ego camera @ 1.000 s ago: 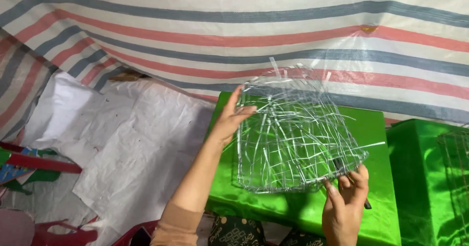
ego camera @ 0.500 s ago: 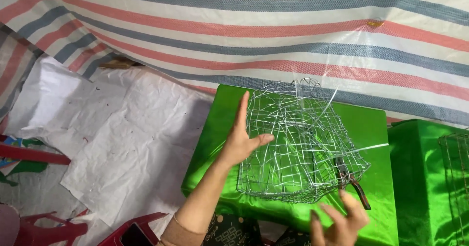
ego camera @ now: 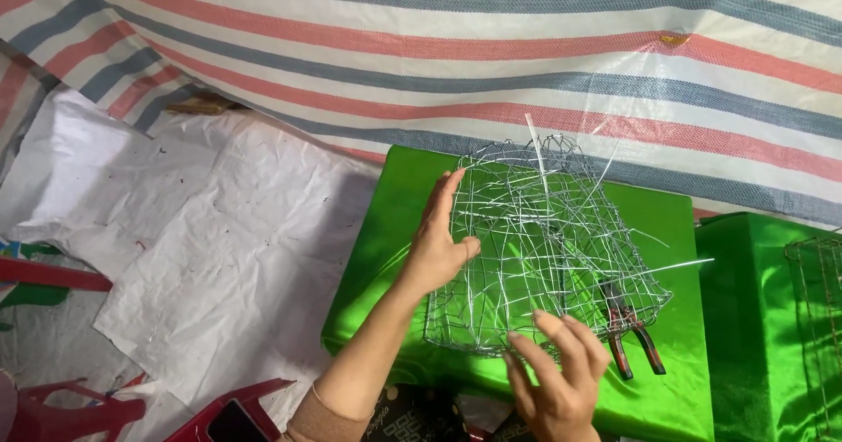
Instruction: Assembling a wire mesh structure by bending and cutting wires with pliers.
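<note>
Nearby, pliers (ego camera: 630, 328) beside wire basket (ego camera: 544, 249)

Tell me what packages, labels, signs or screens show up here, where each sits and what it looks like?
Phone screen: bottom edge, lying on a red plastic stool, left of the left forearm; a dark, unlit rectangle.
Patterned dark item: bottom edge below the green cloth, between the left hand and right hand; black with pale markings, possibly a package, mostly hidden.
No signs or labels are visible.

Perhaps makeshift workshop: tarpaulin (ego camera: 526, 47), pliers (ego camera: 630, 328)
</note>
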